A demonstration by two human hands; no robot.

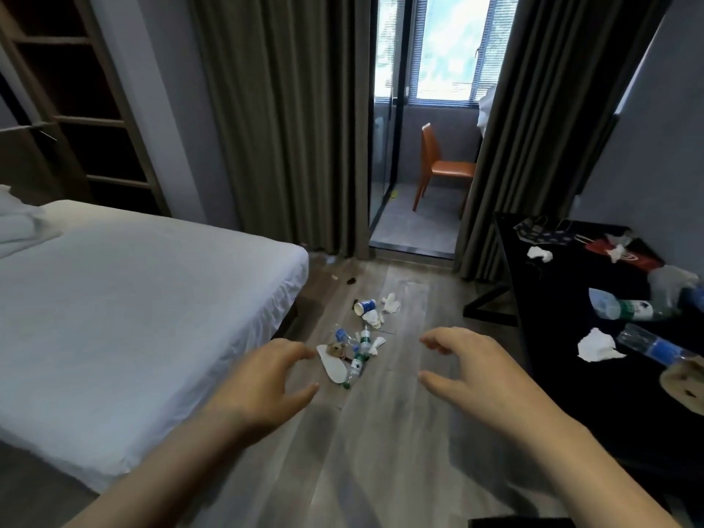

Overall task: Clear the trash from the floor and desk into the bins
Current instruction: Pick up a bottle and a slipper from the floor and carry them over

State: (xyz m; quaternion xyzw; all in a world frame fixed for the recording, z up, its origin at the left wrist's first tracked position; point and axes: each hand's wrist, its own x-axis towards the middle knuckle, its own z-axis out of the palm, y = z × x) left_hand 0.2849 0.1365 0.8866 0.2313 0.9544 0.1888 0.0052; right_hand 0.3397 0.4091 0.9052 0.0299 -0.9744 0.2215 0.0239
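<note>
Both hands, left [266,379] and right [480,369], hang empty with loosely curled fingers above the floor [381,432]; litter [354,352] lies ahead, more on the desk [564,337]. Nothing seems gathered yet; next comes stooping to grasp a bottle [356,365]. No bin shows

Daylight comes in through the tall glass window with slatted blinds [445,43], which is blown out to a pale blue-white glare. Away from the window the room is dim and cool-toned. The white-sheeted bed [133,299] catches soft light, while the black bench [571,337] stays nearly featureless. Faint, diffuse shadows fall on the grey wood-plank floor [381,451] farthest from the window. Wide-angle distortion bows the dark heavy curtains [282,127] flanking the window, and the frame edges look soft and smeared.
</note>
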